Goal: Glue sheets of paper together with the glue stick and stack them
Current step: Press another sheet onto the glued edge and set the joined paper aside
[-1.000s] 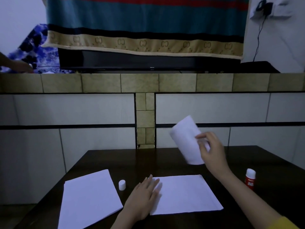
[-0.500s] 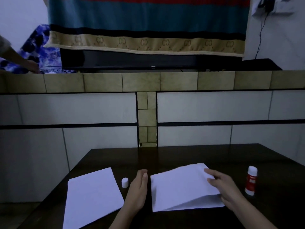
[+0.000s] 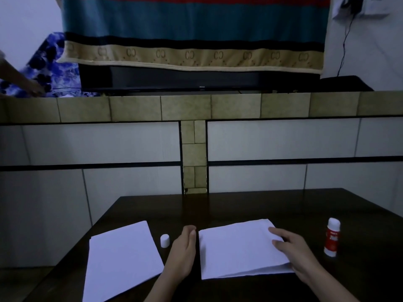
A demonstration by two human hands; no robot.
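On the dark table (image 3: 239, 208), a white top sheet (image 3: 237, 247) lies over another sheet, its near edge slightly raised. My right hand (image 3: 293, 253) rests on the sheet's right side with its fingers stretched out flat. My left hand (image 3: 183, 251) stands on edge with straight fingers, touching the sheets' left edge. A second pile of white paper (image 3: 122, 258) lies at the left. The red glue stick (image 3: 332, 239) stands upright at the right, apart from my hands. Its white cap (image 3: 164, 240) stands between the left pile and my left hand.
A tiled wall with a ledge (image 3: 185, 107) rises just behind the table. A striped cloth (image 3: 192, 40) hangs over a dark screen above it. Another person's hand (image 3: 26, 83) reaches in at the far left, on the ledge.
My right hand brought the lifted sheet down from the air onto the sheet on the table. My left hand slid off that sheet and turned on edge against its left side.
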